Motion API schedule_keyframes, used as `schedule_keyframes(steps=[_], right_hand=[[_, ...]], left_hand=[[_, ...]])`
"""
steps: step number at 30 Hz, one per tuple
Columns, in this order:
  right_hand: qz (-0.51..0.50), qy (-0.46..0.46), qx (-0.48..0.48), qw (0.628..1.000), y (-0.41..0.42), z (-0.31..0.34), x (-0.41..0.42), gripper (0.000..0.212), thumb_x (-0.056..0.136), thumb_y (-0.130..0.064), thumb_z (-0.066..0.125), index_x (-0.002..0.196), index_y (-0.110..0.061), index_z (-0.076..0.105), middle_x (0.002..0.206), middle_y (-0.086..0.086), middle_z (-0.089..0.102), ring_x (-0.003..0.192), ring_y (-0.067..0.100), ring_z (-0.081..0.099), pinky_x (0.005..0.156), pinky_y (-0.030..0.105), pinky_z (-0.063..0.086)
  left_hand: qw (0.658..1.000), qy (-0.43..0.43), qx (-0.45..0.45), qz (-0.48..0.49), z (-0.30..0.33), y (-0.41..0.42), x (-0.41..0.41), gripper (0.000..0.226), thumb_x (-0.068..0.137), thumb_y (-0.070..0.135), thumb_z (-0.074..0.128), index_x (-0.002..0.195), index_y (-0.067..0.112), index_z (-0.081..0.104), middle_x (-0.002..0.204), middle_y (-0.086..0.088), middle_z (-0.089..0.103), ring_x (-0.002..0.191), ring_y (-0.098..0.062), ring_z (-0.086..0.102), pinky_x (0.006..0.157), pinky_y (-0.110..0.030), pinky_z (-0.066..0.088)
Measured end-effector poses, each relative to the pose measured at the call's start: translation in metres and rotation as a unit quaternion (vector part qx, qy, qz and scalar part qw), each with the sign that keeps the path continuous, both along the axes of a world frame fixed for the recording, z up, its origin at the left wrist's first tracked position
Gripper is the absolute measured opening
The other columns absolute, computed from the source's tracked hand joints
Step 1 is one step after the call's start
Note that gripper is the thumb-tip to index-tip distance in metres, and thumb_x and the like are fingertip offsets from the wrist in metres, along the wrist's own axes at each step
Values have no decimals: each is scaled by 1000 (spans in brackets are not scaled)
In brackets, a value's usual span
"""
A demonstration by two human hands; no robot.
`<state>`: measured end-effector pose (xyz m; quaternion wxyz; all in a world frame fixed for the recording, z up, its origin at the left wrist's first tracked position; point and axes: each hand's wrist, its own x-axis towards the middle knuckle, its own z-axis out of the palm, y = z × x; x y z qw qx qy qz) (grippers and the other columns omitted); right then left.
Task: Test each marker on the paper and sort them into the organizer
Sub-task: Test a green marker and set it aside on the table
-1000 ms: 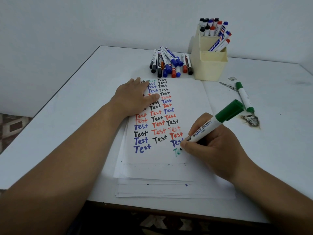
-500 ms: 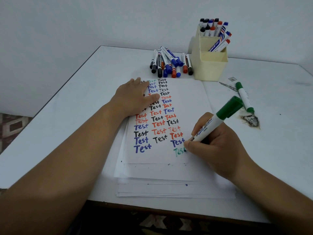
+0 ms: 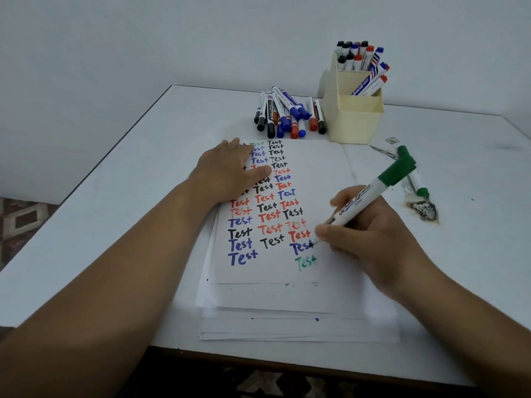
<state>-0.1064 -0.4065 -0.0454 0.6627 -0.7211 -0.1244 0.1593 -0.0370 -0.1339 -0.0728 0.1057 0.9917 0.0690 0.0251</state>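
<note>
My right hand [image 3: 370, 237] grips a white marker [image 3: 360, 201] with a green cap posted on its back end, tip down just above the paper [image 3: 316, 173]. Below the tip, a pale green "Test" [image 3: 306, 262] closes the third column of red, blue and black test words. My left hand [image 3: 230, 173] lies flat on the upper left of the sheet. A pile of capped markers [image 3: 290, 114] lies behind the paper. The cream organizer [image 3: 356, 119] at the back right has several markers standing in its rear compartments.
A second green marker [image 3: 413, 173] lies on the white table [image 3: 143, 179] right of the paper, beside a dark scorched patch [image 3: 423, 209]. More sheets are stacked under the top one. The table's front edge runs close to my body.
My right hand moved right while writing the green word, which grew from "Te" to a full "Test"; the tip has since lifted up and right. My left hand stayed still.
</note>
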Motion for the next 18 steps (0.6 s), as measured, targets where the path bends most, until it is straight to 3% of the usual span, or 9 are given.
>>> schedule_keyframes(steps=[2,5,9,12,14,16,18], right_hand=[[12,50,47,998,1,4,11,74,57,-7,78,122,-25,47,72,13,66,59,18,57,53,27,49],[53,54,-2,997,-1,13,27,93,60,-10,77,138,-37,34,79,17,69,62,20,56,53,27,46],[139,24,-119,983,0,32,43,54,73,-22,73,125,-29,60,75,13,70,70,24,54,56,25,37],[183,-16,-240,953,5,42,54,51,87,-16,73,134,-26,56,77,-1,74,75,9,68,69,25,46],[195,-65,-312,928,9,52,61,47,89,-20,75,131,-32,56,79,-6,75,78,5,71,79,29,48],[192,-119,-367,902,12,62,67,43,88,-26,76,125,-39,58,78,-10,75,75,0,68,74,25,45],[189,-164,-408,878,16,70,72,40,88,-30,75,124,-41,61,76,-13,73,71,0,65,68,21,43]], left_hand=[[999,-12,-34,5,1,-2,-2,83,91,74,44,157,28,25,166,-2,18,152,-23,17,120,-44,17],[997,-61,-43,16,2,-3,-2,87,87,76,48,157,33,22,168,1,10,154,-22,1,121,-48,9],[979,-204,-11,-19,4,-6,-7,87,85,82,37,157,39,17,168,9,-7,151,-18,-21,118,-56,-7],[949,-284,-17,-137,13,-15,-17,84,87,77,42,158,40,14,168,6,-4,153,-21,-16,119,-60,0],[931,-305,-9,-198,19,-22,-22,79,88,70,50,156,40,24,168,5,1,154,-22,-10,120,-57,1],[918,-318,4,-237,21,-27,-24,67,87,61,56,149,40,41,166,6,18,154,-20,2,120,-51,6],[904,-335,22,-265,20,-30,-23,50,90,53,54,137,36,58,154,9,44,149,-18,26,116,-51,21]])
